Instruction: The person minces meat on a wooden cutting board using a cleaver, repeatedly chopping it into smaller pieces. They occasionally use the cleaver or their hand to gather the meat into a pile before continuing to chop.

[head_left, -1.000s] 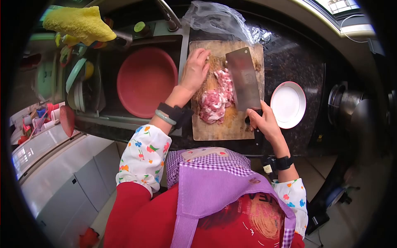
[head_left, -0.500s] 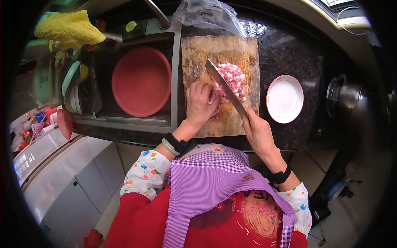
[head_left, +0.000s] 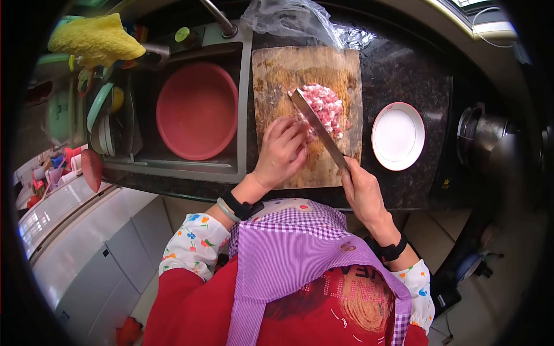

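Note:
My right hand (head_left: 365, 187) grips the handle of a kitchen knife (head_left: 320, 130), whose long blade slants up and left across the wooden cutting board (head_left: 277, 75). Diced pink-and-white raw meat (head_left: 324, 106) is heaped along the blade's right side, with small bits near its left side. Close to the left of the blade, my left hand (head_left: 281, 151) hovers over or rests on the board, its fingers loosely bent and slightly apart. No meat shows in those fingers; their undersides are hidden.
Right of the board stands a white bowl (head_left: 398, 137) with a red rim. The sink (head_left: 245, 115) on the left holds a red basin (head_left: 198, 112). A clear plastic bag (head_left: 288, 23) lies behind the board. Farther right is a metal pot (head_left: 490, 132); a yellow cloth (head_left: 95, 41) hangs at back left.
My left hand has loosened and turned, and the meat piece seen under it before no longer shows. The knife tip has dropped slightly toward me and to the right.

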Motion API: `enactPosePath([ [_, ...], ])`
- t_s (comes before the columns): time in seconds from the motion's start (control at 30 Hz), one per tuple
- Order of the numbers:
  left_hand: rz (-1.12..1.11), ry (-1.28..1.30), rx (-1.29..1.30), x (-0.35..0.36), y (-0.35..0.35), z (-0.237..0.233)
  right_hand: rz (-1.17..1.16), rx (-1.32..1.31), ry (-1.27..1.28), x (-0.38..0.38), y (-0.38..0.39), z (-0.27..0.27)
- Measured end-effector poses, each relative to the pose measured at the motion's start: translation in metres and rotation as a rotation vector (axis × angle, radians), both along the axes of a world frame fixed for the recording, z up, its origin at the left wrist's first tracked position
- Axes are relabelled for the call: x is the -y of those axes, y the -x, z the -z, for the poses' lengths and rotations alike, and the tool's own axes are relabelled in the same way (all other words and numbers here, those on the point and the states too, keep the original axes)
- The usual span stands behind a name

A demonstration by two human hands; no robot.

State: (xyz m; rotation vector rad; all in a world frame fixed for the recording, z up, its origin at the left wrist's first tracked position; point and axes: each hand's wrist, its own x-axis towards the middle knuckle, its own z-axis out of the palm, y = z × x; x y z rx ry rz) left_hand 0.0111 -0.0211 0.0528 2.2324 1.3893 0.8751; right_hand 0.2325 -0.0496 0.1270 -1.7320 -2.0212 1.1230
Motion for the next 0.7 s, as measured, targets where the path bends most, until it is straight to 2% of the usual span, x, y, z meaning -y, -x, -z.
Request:
enactPosePath([
  [0.03, -0.031, -0.011, 0.075, 0.001, 0.001, 0.001, -0.003, -0.013, -0.001, 0.000, 0.000, -0.001],
  [0.17, -0.107, -0.061, 0.104, 0.000, 0.003, 0.013, -0.047, -0.036, 0.060, -0.001, 0.003, -0.001],
  [0.23, -0.204, 0.034, 0.192, -0.003, -0.006, 0.013, -0.067, -0.009, 0.058, -0.001, 0.005, 0.005],
  [0.57, -0.115, -0.016, 0.204, -0.007, -0.008, 0.033, -0.091, 0.083, 0.045, 0.000, 0.015, 0.028],
  [0.7, -0.073, 0.036, 0.180, -0.008, -0.009, 0.031, -0.026, -0.046, -0.086, -0.054, 0.069, 0.060],
])
